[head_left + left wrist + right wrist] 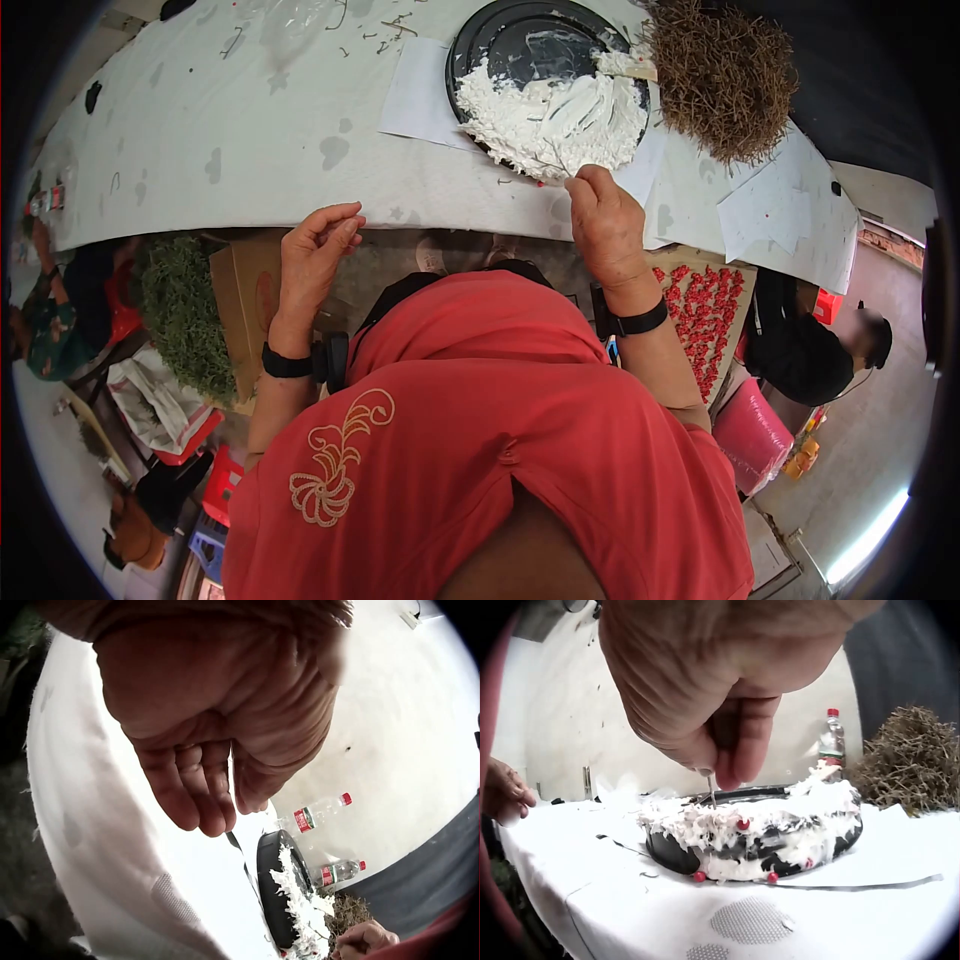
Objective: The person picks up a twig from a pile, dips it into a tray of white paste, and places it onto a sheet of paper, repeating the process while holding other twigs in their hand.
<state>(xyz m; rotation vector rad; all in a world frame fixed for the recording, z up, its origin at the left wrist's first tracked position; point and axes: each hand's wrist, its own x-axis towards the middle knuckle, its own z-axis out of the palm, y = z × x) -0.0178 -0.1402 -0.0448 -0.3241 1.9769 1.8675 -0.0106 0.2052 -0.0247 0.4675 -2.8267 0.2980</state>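
Note:
My right hand (608, 228) pinches a thin brown stem (712, 793) between thumb and fingertips, over the near rim of a round black tray (462, 62). Thick white paste (555, 118) covers the tray's near half and spills over its side. In the right wrist view the stem's lower end meets the paste. Small red beads (772, 877) lie at the tray's foot, and another sticks in the paste. Off to the left, my left hand (318, 250) hovers by the table's front edge, fingers loosely bent, with nothing in them.
A big heap of brown stems (722, 80) stands right of the tray. A flat spatula (632, 70) lies in the paste. Plastic bottles (319, 814) stand behind. Below the table are a board of red pieces (700, 315) and a green bundle (185, 315) beside a carton (245, 305).

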